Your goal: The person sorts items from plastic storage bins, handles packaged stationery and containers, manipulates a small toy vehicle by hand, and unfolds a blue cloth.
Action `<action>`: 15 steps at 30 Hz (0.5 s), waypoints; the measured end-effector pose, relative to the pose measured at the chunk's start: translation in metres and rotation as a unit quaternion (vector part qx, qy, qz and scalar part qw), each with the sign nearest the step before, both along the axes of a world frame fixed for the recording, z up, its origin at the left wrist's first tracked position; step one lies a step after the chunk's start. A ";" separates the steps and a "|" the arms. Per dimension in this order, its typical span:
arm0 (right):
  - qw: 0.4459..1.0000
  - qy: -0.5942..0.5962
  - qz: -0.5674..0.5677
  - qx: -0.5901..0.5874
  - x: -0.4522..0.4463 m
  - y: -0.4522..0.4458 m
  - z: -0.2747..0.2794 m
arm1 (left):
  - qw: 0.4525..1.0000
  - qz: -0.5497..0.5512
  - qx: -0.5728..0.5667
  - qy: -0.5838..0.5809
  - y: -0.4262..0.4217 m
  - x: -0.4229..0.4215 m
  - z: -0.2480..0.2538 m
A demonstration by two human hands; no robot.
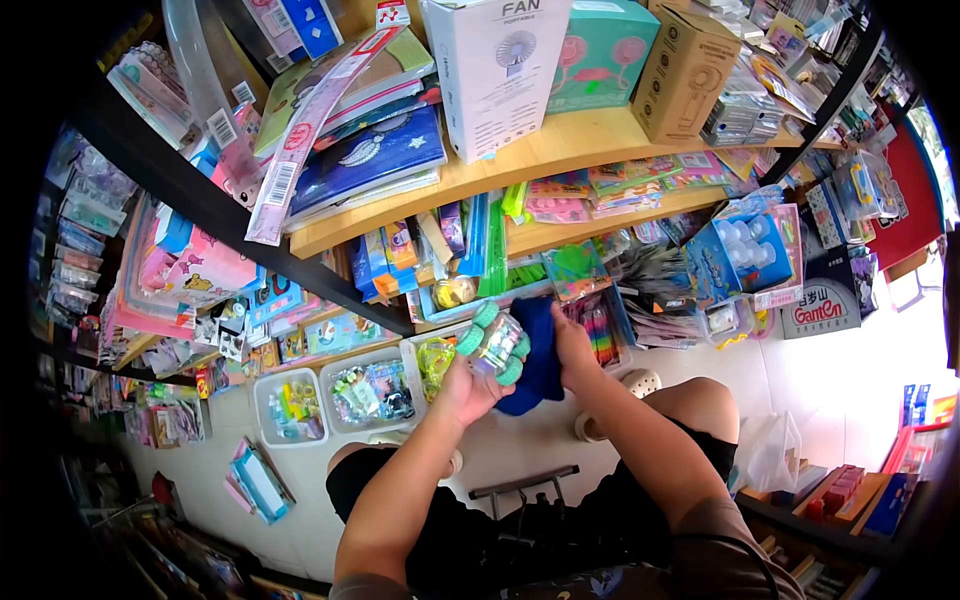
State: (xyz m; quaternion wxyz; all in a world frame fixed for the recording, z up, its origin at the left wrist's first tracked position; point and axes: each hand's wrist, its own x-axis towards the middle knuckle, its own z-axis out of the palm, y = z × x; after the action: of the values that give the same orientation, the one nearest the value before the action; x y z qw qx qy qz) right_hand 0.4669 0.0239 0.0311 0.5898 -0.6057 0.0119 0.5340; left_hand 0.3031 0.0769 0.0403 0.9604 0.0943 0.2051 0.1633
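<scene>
My left hand (467,391) holds a clear toy with green, wheel-like parts (497,345) and small colourful pieces inside. Just to its right, my right hand (574,350) is closed on a dark blue cloth (532,362), which hangs down between the two hands and touches or nearly touches the toy. Both hands are in front of the lower shelf, above the floor. The fingertips of my right hand are partly hidden behind the cloth.
A wooden shelf (470,190) holds a white fan box (497,80) and books. Below stand plastic bins of small items (371,392) and a blue display box (740,252). An open blue box (261,485) lies on the floor. My knees flank a metal stand (524,482).
</scene>
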 end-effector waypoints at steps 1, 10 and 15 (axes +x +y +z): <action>0.997 0.060 -0.031 0.020 0.003 0.003 0.007 | 0.999 0.019 0.002 0.033 0.002 0.002 0.004; 0.815 -0.470 0.244 0.236 -0.028 -0.011 0.032 | 0.978 0.155 -0.001 0.140 0.000 0.011 0.006; 0.789 -0.547 0.244 0.136 -0.036 -0.022 0.017 | 0.967 0.145 -0.024 0.210 -0.010 0.022 0.009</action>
State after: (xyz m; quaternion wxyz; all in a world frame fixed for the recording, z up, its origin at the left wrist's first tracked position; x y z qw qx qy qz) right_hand 0.4308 0.0021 0.0480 0.4240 -0.6927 -0.5339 0.2352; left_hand 0.3251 0.0673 0.0488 0.8639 0.0726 0.4173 0.2727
